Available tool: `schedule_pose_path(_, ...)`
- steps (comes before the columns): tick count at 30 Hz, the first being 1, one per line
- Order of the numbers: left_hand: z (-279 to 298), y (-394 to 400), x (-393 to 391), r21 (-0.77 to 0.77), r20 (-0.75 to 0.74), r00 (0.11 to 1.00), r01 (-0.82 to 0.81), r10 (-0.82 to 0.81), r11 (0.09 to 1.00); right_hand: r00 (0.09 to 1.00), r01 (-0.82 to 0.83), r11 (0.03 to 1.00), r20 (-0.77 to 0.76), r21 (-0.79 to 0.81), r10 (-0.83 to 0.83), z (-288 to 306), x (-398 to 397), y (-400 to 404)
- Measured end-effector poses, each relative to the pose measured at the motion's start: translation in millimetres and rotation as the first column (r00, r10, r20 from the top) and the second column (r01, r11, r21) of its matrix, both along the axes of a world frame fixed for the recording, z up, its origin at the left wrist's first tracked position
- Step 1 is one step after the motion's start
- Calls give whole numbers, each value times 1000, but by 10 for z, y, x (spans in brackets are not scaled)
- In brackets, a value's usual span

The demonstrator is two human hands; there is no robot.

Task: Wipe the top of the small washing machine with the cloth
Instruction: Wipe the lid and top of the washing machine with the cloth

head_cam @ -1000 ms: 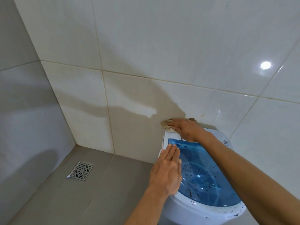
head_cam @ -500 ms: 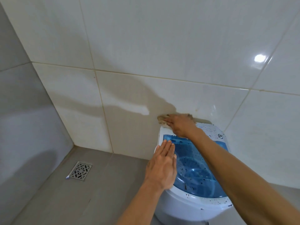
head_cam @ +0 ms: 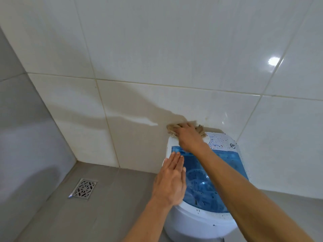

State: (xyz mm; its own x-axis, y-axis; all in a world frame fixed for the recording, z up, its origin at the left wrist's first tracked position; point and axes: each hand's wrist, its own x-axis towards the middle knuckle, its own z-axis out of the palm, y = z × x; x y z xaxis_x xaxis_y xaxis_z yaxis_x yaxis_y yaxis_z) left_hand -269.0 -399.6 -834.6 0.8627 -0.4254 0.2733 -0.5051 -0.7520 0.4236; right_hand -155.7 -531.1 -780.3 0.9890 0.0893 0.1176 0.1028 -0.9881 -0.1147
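Tiled wall (head_cam: 157, 49), cloth (head_cam: 172, 128) lengthwise along it

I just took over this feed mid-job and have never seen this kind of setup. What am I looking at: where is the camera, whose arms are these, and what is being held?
There is no robot here. The single camera sits on a person's head and looks forward and down, so the two bare arms coming in from the bottom are the wearer's own.

The white tub with the blue see-through lid is a small washing machine, standing on a grey floor against a tiled wall.

The right hand presses a tan cloth onto the machine's back left corner, near the wall. The left hand lies flat, fingers straight, on the lid's left edge and holds nothing.

Dark specks dot the white control panel. A metal floor drain sits to the left.
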Motion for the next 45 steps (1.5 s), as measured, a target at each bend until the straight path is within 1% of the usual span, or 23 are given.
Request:
schedule_pose_path(2,-3,-15,30,6,-1,1000,10,-10,1000,995,-41,999,87,-25,43,-94,-200,5)
schedule_pose_path(4,-9,-7,61,9,-15,1000,24,-24,1000,984,-140,990,109,-1,139,-120,-434,5)
schedule_pose_path(6,1,-12,65,10,-17,999,29,-29,1000,983,-174,984,68,31,171,-101,-556,-42)
schedule_pose_path(7,0,-13,56,14,-24,999,23,-22,1000,988,-152,987,43,55,150,-82,-531,-80)
schedule_pose_path(12,-18,-22,55,15,-24,1000,10,-9,1000,999,-28,997,-19,77,30,52,-89,-153)
schedule_pose_path(13,-29,-25,57,14,-22,1000,6,-5,1000,999,-31,998,-27,61,32,95,-84,-138)
schedule_pose_path(16,-27,-24,57,25,-17,1000,3,-3,1000,991,-132,991,-28,-23,131,150,-333,-117)
schedule_pose_path(18,-4,-17,52,25,-13,1000,3,-3,1000,981,-191,982,-46,-8,190,118,-588,-182)
schedule_pose_path(19,9,-18,55,18,-19,1000,5,-5,1000,980,-189,982,-59,6,189,96,-650,-234)
schedule_pose_path(22,26,-21,36,19,-35,999,6,-5,1000,984,-155,988,-91,14,156,98,-657,-310)
schedule_pose_path(24,20,-20,33,43,-29,1000,7,-6,999,989,-119,990,-99,-75,112,152,-542,-261)
schedule_pose_path(26,4,-21,42,53,-23,1000,7,-5,999,991,-81,992,-113,-101,70,178,-387,-178)
schedule_pose_path(28,-2,-20,43,59,-16,1000,3,-2,998,989,-105,989,-118,-101,93,147,-229,-79)
schedule_pose_path(31,13,-22,37,62,-18,1000,0,1,998,985,-140,976,-122,-167,121,133,-39,29)
schedule_pose_path(34,25,-15,32,55,-32,999,-6,8,998,983,-109,975,-168,-193,77,234,100,50)
schedule_pose_path(37,45,-11,20,53,-57,998,-3,6,999,968,-17,994,-251,-111,-11,342,226,-22)
schedule_pose_path(39,60,-7,14,57,-53,999,-3,6,998,939,52,994,-334,-101,-83,407,277,-138)
schedule_pose_path(41,53,-13,16,57,-50,999,-4,7,998,908,82,981,-393,-177,-147,440,319,-326)
schedule_pose_path(43,39,-10,17,46,-58,998,-7,9,999,884,99,973,-430,-209,-182,438,338,-457)
schedule_pose_path(45,25,-36,19,25,-53,999,-6,7,1000,903,68,976,-404,-209,-149,410,321,-438)
